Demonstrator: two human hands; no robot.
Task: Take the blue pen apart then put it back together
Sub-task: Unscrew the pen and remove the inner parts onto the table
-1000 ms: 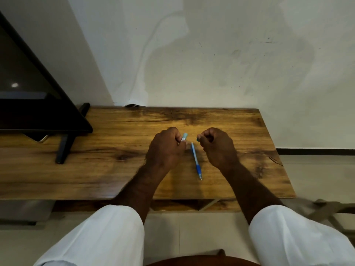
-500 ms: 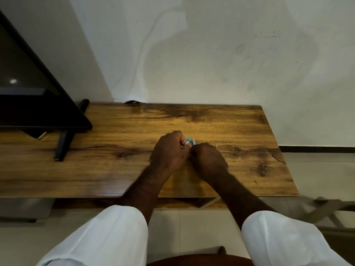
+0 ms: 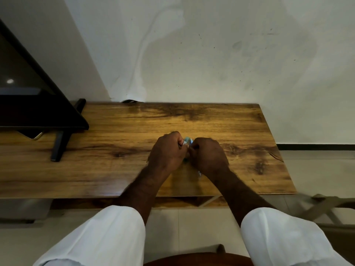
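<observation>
My left hand (image 3: 167,150) and my right hand (image 3: 208,154) are closed fists pressed side by side over the middle of the wooden table (image 3: 115,169). Between the knuckles a short light-blue pen piece (image 3: 187,141) sticks out, gripped by my left hand. My right hand's fingers close against that piece from the right. The thin blue pen part that lay on the table is mostly hidden under my right hand; only a pale tip (image 3: 199,173) shows at the wrist.
A black screen (image 3: 34,104) on a black stand (image 3: 59,146) occupies the table's left end. The table backs onto a white wall. A wooden frame (image 3: 324,206) stands on the floor at the right. The table's front edge runs just below my forearms.
My hands were apart with the thin blue part lying between them. My right hand has moved left to meet my left hand and now covers that part.
</observation>
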